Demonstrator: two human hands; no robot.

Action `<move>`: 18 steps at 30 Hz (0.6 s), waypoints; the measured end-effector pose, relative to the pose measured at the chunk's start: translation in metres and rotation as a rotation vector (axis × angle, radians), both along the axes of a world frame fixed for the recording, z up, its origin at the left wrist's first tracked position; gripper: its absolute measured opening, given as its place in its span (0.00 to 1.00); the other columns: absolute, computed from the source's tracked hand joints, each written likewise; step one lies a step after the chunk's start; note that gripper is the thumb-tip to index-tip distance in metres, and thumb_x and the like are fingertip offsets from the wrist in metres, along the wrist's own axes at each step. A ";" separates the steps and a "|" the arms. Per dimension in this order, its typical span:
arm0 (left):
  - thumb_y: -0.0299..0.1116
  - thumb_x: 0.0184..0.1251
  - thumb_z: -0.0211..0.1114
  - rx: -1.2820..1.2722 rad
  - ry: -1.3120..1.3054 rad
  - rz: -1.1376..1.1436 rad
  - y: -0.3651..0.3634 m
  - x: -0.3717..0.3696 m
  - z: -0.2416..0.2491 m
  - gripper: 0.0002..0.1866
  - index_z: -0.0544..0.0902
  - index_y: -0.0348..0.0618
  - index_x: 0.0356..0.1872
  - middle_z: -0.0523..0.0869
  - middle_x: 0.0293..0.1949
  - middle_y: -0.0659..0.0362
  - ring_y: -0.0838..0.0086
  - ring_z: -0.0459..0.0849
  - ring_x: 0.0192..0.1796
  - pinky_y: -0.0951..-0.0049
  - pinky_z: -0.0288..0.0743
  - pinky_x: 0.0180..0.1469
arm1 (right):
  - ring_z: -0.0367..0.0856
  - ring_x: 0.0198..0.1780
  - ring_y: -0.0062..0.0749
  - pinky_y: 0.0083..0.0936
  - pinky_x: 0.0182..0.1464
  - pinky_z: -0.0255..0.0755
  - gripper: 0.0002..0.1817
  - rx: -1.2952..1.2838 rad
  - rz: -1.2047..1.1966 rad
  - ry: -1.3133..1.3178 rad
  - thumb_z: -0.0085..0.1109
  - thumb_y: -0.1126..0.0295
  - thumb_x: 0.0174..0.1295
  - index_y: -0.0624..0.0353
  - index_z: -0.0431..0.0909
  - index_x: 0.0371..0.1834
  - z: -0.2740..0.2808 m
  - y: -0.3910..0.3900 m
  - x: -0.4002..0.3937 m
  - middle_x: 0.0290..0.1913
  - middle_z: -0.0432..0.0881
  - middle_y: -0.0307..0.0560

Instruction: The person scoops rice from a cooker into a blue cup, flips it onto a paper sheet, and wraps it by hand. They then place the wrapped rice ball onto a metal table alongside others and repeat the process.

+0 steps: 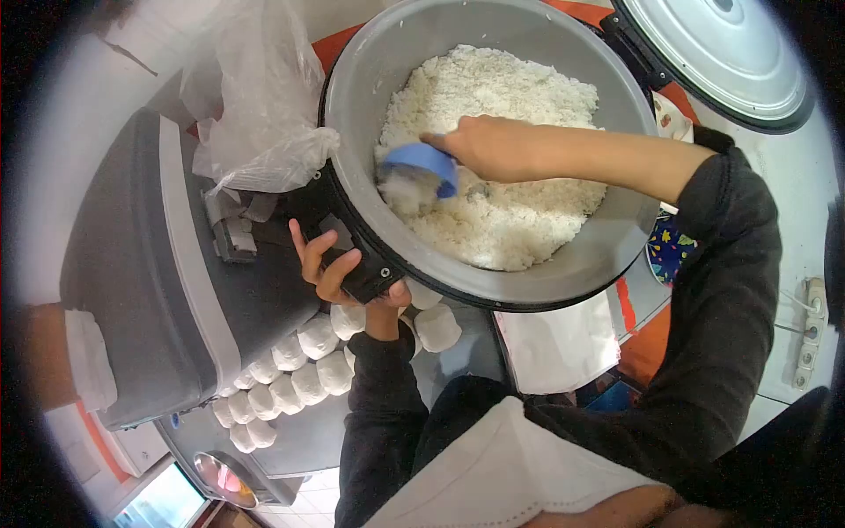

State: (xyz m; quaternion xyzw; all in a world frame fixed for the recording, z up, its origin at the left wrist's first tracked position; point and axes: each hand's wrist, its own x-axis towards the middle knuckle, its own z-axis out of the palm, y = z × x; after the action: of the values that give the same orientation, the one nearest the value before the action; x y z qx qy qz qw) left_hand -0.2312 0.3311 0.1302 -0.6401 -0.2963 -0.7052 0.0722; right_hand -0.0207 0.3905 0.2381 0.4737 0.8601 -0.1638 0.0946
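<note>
A large rice cooker (363, 132) holds a heap of cooked white rice (519, 238). My right hand (488, 148) reaches in from the right, closed on a blue plastic cup (425, 158). The cup is tilted down at the left part of the rice, with some grains blurred at its mouth. My left hand (327, 268) grips the black handle (365, 275) on the cooker's lower left side, its fingers curled around from outside. Below that hand lie rows of rounded white bundles (308, 383), several in number.
The cooker's metal lid (731, 44) hangs open at upper right. A clear plastic bag (260, 106) rests against the cooker's left, above a dark grey box (141, 264). White paper sheets (563, 343) lie below the cooker. A power strip (810, 334) is at far right.
</note>
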 end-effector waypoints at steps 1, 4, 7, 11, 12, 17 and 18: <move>0.62 0.57 0.55 -0.083 -0.039 0.039 -0.008 0.005 0.006 0.25 0.67 0.52 0.39 0.69 0.41 0.55 0.64 0.74 0.50 0.32 0.55 0.65 | 0.81 0.34 0.56 0.42 0.37 0.76 0.30 -0.049 0.058 -0.122 0.46 0.80 0.55 0.66 0.61 0.65 0.000 -0.001 0.000 0.30 0.79 0.62; 0.62 0.56 0.56 -0.165 -0.069 0.079 -0.015 0.005 0.013 0.25 0.67 0.52 0.39 0.69 0.41 0.56 0.62 0.73 0.51 0.32 0.55 0.65 | 0.81 0.33 0.56 0.43 0.37 0.75 0.31 -0.006 0.028 0.024 0.46 0.80 0.54 0.68 0.61 0.66 -0.016 -0.020 -0.009 0.30 0.79 0.63; 0.60 0.56 0.57 -0.138 -0.098 0.081 -0.012 0.009 0.009 0.25 0.68 0.51 0.40 0.69 0.43 0.55 0.57 0.72 0.54 0.32 0.55 0.65 | 0.81 0.33 0.56 0.43 0.36 0.75 0.31 -0.063 -0.079 0.091 0.46 0.80 0.54 0.69 0.60 0.65 0.012 -0.054 -0.016 0.30 0.79 0.65; 0.60 0.54 0.59 -0.133 -0.084 0.031 -0.013 0.007 0.006 0.26 0.68 0.51 0.42 0.69 0.44 0.55 0.54 0.71 0.57 0.33 0.55 0.65 | 0.80 0.33 0.57 0.42 0.37 0.75 0.32 -0.176 -0.183 0.081 0.47 0.81 0.52 0.68 0.60 0.66 0.023 -0.061 -0.027 0.32 0.79 0.67; 0.59 0.54 0.60 -0.115 -0.100 0.024 -0.010 0.009 0.008 0.26 0.68 0.51 0.43 0.69 0.44 0.54 0.53 0.70 0.58 0.33 0.56 0.66 | 0.80 0.33 0.57 0.42 0.37 0.75 0.32 -0.170 -0.190 0.080 0.47 0.81 0.52 0.68 0.60 0.66 0.028 -0.068 -0.028 0.32 0.79 0.67; 0.56 0.53 0.63 -0.101 -0.043 0.026 -0.009 0.009 0.013 0.26 0.69 0.50 0.44 0.69 0.47 0.55 0.45 0.64 0.63 0.35 0.57 0.65 | 0.82 0.35 0.58 0.41 0.39 0.76 0.34 0.028 -0.027 0.043 0.53 0.80 0.50 0.66 0.62 0.65 0.044 -0.086 -0.014 0.32 0.80 0.67; 0.56 0.52 0.64 -0.098 -0.076 0.015 -0.008 0.012 0.013 0.26 0.70 0.50 0.44 0.69 0.47 0.55 0.45 0.64 0.64 0.35 0.57 0.65 | 0.82 0.35 0.59 0.42 0.39 0.76 0.33 -0.099 -0.071 0.073 0.54 0.80 0.50 0.66 0.63 0.64 0.043 -0.075 -0.020 0.31 0.80 0.67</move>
State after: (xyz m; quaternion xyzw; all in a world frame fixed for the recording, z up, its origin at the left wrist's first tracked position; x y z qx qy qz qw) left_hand -0.2190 0.3227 0.1430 -0.6133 -0.3379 -0.7131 0.0346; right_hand -0.0410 0.3150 0.2815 0.4924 0.8365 -0.2268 0.0804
